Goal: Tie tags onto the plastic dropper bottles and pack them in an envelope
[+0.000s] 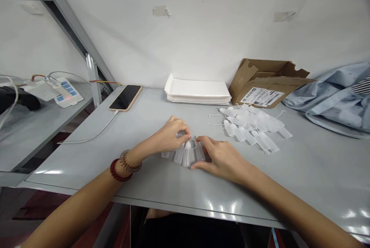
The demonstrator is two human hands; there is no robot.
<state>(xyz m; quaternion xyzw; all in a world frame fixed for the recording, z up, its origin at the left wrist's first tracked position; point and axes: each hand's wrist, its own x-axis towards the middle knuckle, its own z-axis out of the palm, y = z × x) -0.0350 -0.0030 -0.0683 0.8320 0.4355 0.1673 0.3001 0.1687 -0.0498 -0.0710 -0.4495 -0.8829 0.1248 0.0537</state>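
- Both of our hands meet at the middle of the grey table [162,186]: our left hand [170,137], with bead bracelets [125,165] on its wrist, has its fingertips pinched together on the top of the small clear vials [185,153] standing in a short row.
- Our right hand [221,158] lies flat and relaxed just beside that row, thumb and forefinger touching the outermost vial; it steadies rather than clamps, as far as we can see.
- We count about four or five vials lined up under the hands; the plastic is translucent and the fingers cover part of them, so we cannot tell exactly what the left fingertips are gripping.
- We judge the work to be at an early stage: only this small row is gathered, while a much larger loose heap of clear vials [251,126] lies untouched to the right, near but apart from our right hand.
- Behind the hands, against the wall, sits a stack of white sheets [198,93], and next to it an open cardboard box [267,82] with a printed label.
- A phone [125,97] on its white cable [95,132] lies far left, a blue cloth [332,97] far right.
- Nothing stands between the row and the heap; the cable is well apart from the hands.
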